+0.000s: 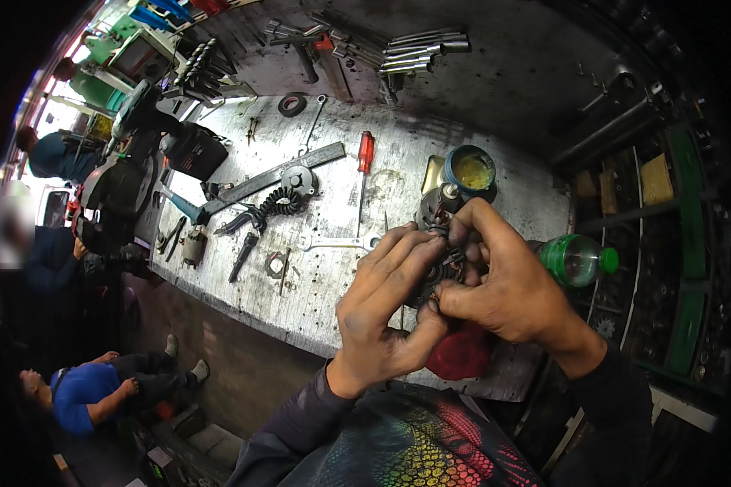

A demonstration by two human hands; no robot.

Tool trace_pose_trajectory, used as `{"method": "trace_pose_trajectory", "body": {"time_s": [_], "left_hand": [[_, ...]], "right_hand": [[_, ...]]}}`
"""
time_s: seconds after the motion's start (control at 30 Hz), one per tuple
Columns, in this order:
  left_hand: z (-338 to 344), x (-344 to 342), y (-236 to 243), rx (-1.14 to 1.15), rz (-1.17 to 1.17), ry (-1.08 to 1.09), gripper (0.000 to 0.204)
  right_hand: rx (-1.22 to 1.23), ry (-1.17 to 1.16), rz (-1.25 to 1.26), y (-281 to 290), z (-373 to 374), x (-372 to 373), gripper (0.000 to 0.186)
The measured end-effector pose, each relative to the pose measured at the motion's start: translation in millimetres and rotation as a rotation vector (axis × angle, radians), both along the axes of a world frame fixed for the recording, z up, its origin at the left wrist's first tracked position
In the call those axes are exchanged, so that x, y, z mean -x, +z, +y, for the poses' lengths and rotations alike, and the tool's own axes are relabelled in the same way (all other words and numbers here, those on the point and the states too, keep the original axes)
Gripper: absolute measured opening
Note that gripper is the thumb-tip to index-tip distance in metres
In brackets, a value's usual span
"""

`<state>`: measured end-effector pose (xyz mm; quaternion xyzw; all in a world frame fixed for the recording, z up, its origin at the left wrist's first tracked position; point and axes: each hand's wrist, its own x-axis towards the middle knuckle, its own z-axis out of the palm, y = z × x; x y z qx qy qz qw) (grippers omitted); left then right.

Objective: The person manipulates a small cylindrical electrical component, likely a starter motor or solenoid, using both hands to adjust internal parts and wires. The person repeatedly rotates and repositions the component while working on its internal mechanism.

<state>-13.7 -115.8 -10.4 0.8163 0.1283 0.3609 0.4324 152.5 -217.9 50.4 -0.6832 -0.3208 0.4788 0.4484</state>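
Between my hands is a dark, greasy mechanical part [435, 284], roundish, with small metal pieces on it; fingers cover much of it. My left hand [388, 296] wraps around its left side, the thumb below. From the right, my right hand [503, 280] grips it, with thumb and fingertips pinched at its top and edge. A dark red rounded object [460, 354] lies on the bench under my hands. Just beyond them stands a blue-rimmed tub [468, 168] of yellowish grease. A wrench [333, 242] lies to the left of my hands, and a red-handled screwdriver [365, 154] lies farther back.
The worn workbench [309, 300] also bears a flat metal bar [260, 180], a coiled black cable [280, 201], a hammer [183, 204] and a hex nut [274, 263]. A green bottle [573, 260] is at my right. Sockets [426, 53] line the back. A person in blue [97, 390] is at lower left.
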Motion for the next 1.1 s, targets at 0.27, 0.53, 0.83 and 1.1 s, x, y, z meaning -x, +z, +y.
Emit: {"method": "trace_pose_trajectory", "body": {"time_s": [0.27, 0.53, 0.83, 1.1], "left_hand": [[-3, -3, 2, 0.058, -0.012, 0.041, 0.060], [0, -1, 3, 0.056, -0.013, 0.011, 0.059], [-1, 0, 9, 0.113, 0.041, 0.024, 0.058], [8, 4, 11, 0.308, 0.043, -0.092, 0.058]], "right_hand": [[-0.045, -0.016, 0.259, -6, -8, -7, 0.049], [0.026, -0.027, -0.001, -3, -1, 2, 0.054], [0.014, -0.013, 0.005, -4, -1, 0, 0.054], [-0.017, -0.049, 0.152, -7, -4, 0, 0.051]]}}
